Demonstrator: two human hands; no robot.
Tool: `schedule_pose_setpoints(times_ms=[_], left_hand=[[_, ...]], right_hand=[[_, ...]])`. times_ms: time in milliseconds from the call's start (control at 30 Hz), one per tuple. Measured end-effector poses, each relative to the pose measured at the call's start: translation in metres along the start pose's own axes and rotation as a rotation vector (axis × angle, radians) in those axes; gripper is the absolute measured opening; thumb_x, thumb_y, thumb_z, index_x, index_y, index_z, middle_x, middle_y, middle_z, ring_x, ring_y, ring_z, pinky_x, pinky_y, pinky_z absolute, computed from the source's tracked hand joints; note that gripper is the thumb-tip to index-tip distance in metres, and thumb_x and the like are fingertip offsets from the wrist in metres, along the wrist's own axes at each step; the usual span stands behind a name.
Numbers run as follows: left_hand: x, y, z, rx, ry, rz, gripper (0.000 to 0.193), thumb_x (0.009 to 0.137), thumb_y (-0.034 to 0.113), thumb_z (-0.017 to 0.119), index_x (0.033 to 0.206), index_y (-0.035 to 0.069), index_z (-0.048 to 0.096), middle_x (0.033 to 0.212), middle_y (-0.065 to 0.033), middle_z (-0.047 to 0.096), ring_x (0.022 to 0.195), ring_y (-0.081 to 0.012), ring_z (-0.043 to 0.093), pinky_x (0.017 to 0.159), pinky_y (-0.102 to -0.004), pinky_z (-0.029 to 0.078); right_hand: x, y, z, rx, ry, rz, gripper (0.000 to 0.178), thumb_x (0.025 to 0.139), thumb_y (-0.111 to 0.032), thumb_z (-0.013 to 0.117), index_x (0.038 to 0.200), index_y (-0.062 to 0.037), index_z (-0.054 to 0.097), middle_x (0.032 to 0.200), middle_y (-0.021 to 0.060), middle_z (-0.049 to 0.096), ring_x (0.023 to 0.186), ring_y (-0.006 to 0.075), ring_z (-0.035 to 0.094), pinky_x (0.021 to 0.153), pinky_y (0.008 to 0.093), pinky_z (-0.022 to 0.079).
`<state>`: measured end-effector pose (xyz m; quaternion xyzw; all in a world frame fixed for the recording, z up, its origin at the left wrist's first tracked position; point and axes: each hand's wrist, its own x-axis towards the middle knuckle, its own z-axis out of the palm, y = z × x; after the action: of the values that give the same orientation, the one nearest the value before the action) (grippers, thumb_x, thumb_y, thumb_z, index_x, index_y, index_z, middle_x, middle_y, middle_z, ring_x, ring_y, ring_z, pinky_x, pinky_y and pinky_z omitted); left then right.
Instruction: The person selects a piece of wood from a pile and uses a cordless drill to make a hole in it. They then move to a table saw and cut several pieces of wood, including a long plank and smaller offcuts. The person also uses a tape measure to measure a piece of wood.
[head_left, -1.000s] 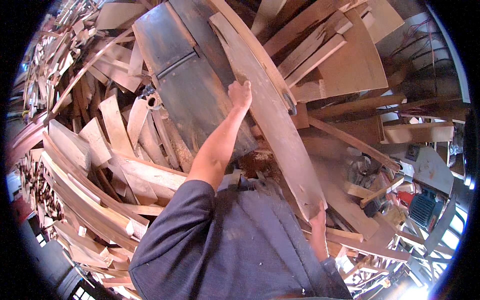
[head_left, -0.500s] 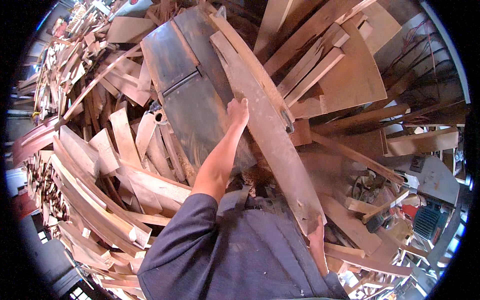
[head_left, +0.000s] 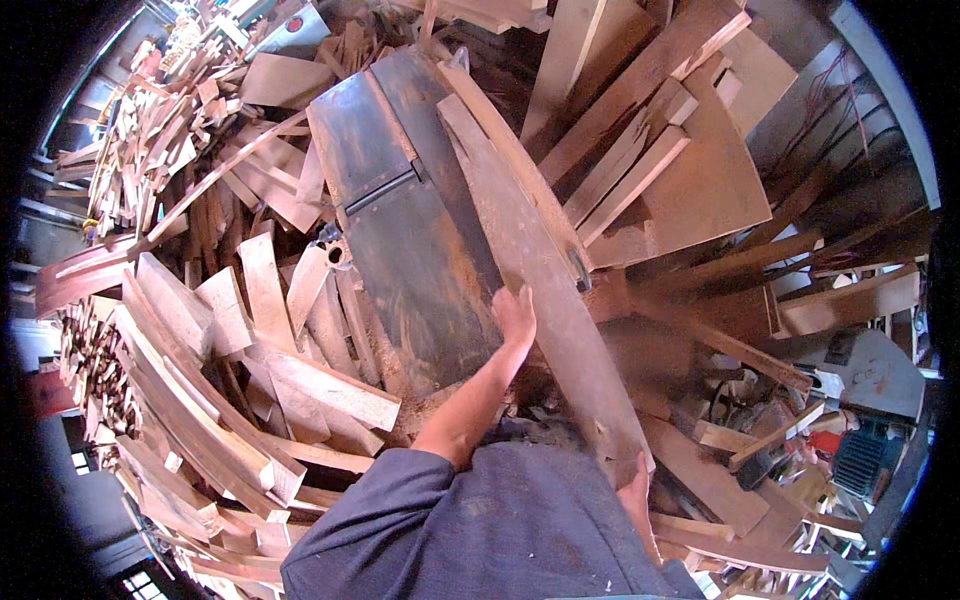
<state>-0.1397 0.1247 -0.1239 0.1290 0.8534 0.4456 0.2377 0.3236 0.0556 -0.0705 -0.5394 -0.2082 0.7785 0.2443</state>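
Note:
A long wooden board (head_left: 562,325) stretches away from me over a dark metal machine table (head_left: 415,275), along a wooden guide rail (head_left: 515,170) on its right. My left hand (head_left: 514,314) grips the board's left edge near its middle, fingers closed. At the board's near end is my right hand (head_left: 635,492), closed around the end corner; part of its fingers is hidden behind the wood. A dark slot (head_left: 382,190) crosses the table left of the board.
Offcuts and curved planks (head_left: 215,400) are heaped on the left. Large panels (head_left: 700,190) lean at the far right. A green motor (head_left: 858,462) sits at the right among scraps. Sawdust (head_left: 400,420) lies by the table's near end.
My left hand has moved nearer to me along the board. The whole view has shifted, so the machine sits slightly lower and further right. My right hand keeps hold of the near end.

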Motion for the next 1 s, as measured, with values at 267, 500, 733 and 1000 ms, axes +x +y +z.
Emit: schedule_pose_setpoints(times_ms=[267,500,733,1000], left_hand=[[-0.009,-0.001,0.002,0.097,0.19,-0.074,0.041,0.096,0.034,0.062,0.109,-0.005,0.057,0.121,-0.0274,0.055,0.118,-0.0455,0.049,0.101,-0.0537,0.039],[-0.003,-0.012,0.014,0.16,0.302,-0.042,0.044,0.096,0.035,0.06,0.113,-0.005,0.055,0.123,-0.0255,0.054,0.116,-0.0441,0.048,0.102,-0.0536,0.038],[-0.003,0.003,0.001,0.106,0.214,-0.047,0.044,0.096,0.034,0.06,0.114,-0.006,0.054,0.125,-0.0256,0.052,0.116,-0.0449,0.047,0.101,-0.0536,0.037],[0.005,-0.006,0.005,0.112,0.245,-0.035,0.048,0.096,0.036,0.059,0.119,-0.005,0.054,0.132,-0.0247,0.05,0.119,-0.0449,0.047,0.104,-0.0525,0.037]], right_hand=[[-0.004,-0.002,0.001,-0.265,-0.028,-0.095,0.053,0.104,-0.024,0.056,0.149,-0.0006,0.039,0.152,0.0118,0.043,0.136,0.024,0.045,0.112,0.0426,0.042],[0.003,-0.008,0.014,-0.175,0.004,-0.025,0.054,0.104,-0.025,0.056,0.149,-0.0011,0.04,0.151,0.0118,0.043,0.136,0.0245,0.046,0.112,0.0429,0.042],[0.005,-0.005,0.017,-0.157,0.022,-0.018,0.054,0.103,-0.027,0.056,0.149,-0.0017,0.04,0.15,0.0118,0.044,0.135,0.0249,0.047,0.111,0.0432,0.042],[0.008,-0.005,0.021,-0.155,0.018,-0.006,0.055,0.103,-0.029,0.056,0.149,-0.0023,0.041,0.15,0.0119,0.045,0.134,0.0254,0.048,0.111,0.0435,0.043]])
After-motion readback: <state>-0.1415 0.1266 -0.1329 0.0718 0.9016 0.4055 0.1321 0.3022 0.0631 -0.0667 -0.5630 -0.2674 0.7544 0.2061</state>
